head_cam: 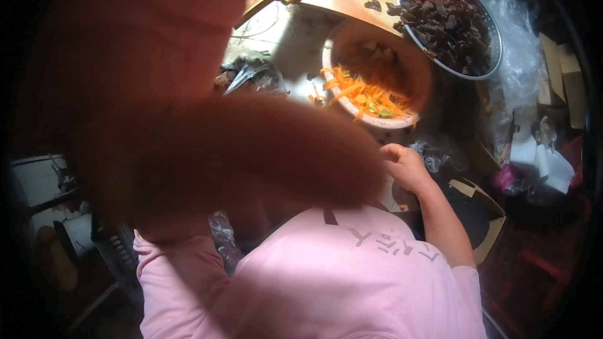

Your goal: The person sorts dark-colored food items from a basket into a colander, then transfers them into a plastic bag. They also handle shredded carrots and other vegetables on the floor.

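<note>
My left hand (174, 84) is very near the lens, large and blurred, its thumb and fingers spread with nothing visible between them. It covers much of the left and upper view. Lower right of centre, my right hand (406, 165) has bent fingers just below a round tub (330, 85); whether they hold anything is unclear. Orange strips that look like carrot (365, 96), mixed with some green pieces, lie in the tub, a few over its rim. Above it to the right, a perforated metal colander (498, 52) holds dark, wrinkled pieces resembling wood ear fungus (447, 28).
A wooden board or tabletop (377, 14) bears a stray dark piece beside the colander. Clear plastic bags lie at the right (518, 52) and left of the tub (254, 75). An open cardboard box (492, 235) stands by my right forearm. A pale container (77, 235) is at far left.
</note>
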`<state>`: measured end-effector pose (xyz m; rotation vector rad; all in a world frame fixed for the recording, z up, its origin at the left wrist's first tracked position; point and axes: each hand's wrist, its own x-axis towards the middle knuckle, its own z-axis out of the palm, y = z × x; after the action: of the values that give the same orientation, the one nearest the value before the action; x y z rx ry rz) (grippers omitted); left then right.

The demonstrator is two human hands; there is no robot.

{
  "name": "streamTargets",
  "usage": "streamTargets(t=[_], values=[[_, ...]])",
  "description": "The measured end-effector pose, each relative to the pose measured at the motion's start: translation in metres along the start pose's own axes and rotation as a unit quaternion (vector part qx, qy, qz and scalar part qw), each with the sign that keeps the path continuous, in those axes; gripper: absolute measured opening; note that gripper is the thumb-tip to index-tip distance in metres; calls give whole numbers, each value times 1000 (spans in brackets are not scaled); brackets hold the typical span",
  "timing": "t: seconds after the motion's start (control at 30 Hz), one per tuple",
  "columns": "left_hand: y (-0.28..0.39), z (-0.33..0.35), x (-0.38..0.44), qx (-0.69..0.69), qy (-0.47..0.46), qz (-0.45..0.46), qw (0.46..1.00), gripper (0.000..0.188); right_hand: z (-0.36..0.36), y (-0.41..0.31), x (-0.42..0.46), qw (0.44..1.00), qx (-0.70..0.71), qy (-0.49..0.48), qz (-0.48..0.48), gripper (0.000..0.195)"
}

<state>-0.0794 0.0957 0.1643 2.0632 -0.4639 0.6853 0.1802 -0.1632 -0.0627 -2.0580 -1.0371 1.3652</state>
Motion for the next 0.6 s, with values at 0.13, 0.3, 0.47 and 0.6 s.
streamTargets(t=[0.13,0.3,0.47,0.6], values=[[-20,-15,-83,242,362,-167,884,76,7,-16,0,999,-41,-20,-10,25],[-76,-10,-221,321,376,-605,624,102,29,8,2,997,-13,-65,24,24],[-129,17,-247,320,281,-649,630,64,43,1,-5,993,-54,-89,53,25],[-146,29,-256,376,103,-709,588,44,43,-28,-9,991,-75,-79,83,25]])
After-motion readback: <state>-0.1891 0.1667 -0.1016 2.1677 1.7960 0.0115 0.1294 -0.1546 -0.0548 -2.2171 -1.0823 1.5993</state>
